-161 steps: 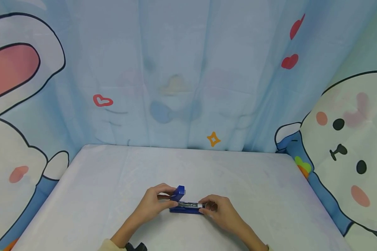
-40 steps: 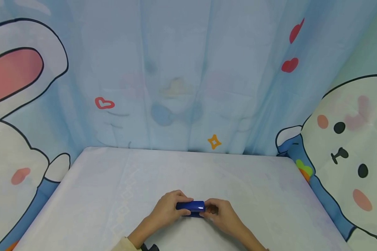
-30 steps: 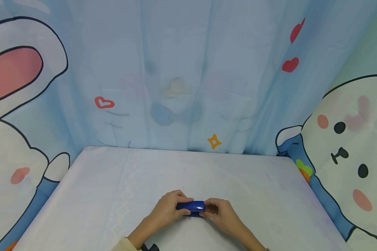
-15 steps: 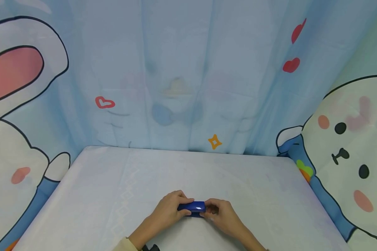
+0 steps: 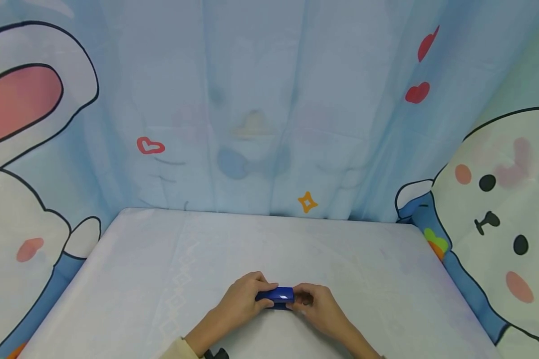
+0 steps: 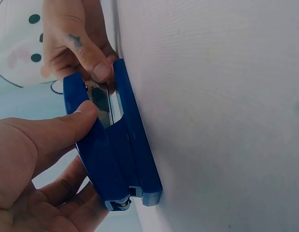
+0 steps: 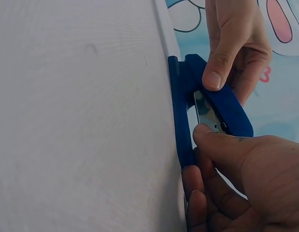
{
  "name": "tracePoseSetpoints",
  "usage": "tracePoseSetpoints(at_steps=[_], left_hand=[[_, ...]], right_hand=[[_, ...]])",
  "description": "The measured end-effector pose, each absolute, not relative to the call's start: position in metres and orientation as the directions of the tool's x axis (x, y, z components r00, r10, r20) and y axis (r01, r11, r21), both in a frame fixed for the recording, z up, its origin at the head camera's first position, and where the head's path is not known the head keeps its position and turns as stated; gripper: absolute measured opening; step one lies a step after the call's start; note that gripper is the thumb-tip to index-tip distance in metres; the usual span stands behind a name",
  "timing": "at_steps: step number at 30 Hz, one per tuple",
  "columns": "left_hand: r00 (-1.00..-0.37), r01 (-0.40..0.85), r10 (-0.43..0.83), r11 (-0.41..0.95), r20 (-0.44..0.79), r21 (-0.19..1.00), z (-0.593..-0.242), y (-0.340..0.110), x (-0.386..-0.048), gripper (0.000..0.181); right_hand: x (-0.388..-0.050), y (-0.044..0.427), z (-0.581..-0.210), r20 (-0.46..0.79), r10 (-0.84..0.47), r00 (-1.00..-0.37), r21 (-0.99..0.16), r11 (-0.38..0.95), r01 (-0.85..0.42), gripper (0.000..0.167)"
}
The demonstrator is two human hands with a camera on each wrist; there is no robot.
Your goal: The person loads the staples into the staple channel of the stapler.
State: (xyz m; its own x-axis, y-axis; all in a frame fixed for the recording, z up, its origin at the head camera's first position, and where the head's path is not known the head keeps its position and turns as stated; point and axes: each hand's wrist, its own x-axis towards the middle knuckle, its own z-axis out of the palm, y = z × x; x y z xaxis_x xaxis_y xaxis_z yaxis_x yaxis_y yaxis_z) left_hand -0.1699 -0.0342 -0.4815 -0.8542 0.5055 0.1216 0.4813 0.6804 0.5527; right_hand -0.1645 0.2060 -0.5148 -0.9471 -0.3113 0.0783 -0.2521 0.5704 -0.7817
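A blue stapler [image 5: 278, 294] lies lengthwise on the table between both hands. My left hand [image 5: 240, 299] grips its top cover from the left, thumb on the near side and fingers on the far side. The right hand [image 5: 321, 305] pinches the front end; in the right wrist view its thumb presses on the metal magazine [image 7: 205, 112] and its fingers lie by the base. In the left wrist view the cover [image 6: 102, 164] is partly raised, with a gap above the base [image 6: 139, 145] at the front. Whether staples sit in the magazine is hidden.
A white cloth [image 5: 197, 249] covers the table. Behind it hangs a light blue curtain [image 5: 251, 75] with cartoon prints. A black object [image 5: 217, 354] shows by the left wrist, under a cream sleeve [image 5: 179, 350].
Seconds ago the cover stood swung up with the magazine exposed; the left hand has since brought it down. Over the last second, hands and stapler have shifted only slightly right.
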Motion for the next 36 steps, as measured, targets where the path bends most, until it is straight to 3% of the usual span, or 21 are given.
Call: tracePoseSetpoints(at_steps=[36], left_hand=[[-0.841, 0.519, 0.519, 0.698, 0.15, 0.494, -0.4791, -0.0326, -0.1678, 0.041]], right_hand=[[-0.1671, 0.2075, -0.5175, 0.085, -0.303, -0.949, -0.772, 0.582, -0.256, 0.022]])
